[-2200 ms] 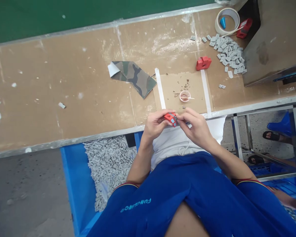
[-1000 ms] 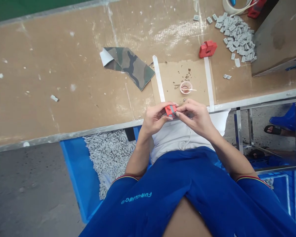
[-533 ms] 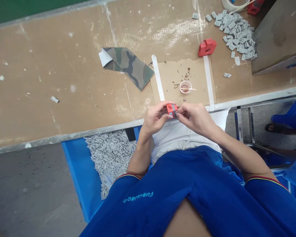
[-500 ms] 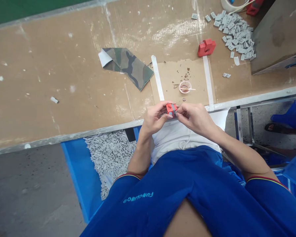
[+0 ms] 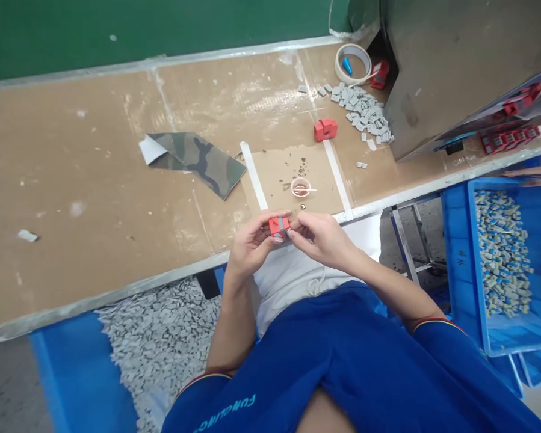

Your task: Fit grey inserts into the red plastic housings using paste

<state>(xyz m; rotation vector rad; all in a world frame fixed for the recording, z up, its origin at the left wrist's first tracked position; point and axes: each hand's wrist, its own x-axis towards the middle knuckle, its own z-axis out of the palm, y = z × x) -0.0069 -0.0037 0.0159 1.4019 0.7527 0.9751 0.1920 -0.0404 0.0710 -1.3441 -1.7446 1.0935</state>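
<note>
A small red plastic block with a grey piece on it (image 5: 279,225) sits between both my hands at the table's near edge. My left hand (image 5: 252,243) pinches it from the left with curled fingers. From the right, my right hand (image 5: 324,239) grips it with closed fingertips. Just beyond them a small cup with a stick in it (image 5: 300,187) stands on a taped cardboard square (image 5: 279,171).
A second red block (image 5: 325,129) and a heap of grey pieces (image 5: 364,114) lie further back, near a tape roll (image 5: 354,61). A camouflage cloth (image 5: 193,159) lies left of centre. Blue bins of grey pieces stand at the right (image 5: 500,258) and lower left (image 5: 157,343).
The camera has swung right and up, bringing the right blue bin into view. Both hands keep gripping the red block at the table edge, turning it slightly.
</note>
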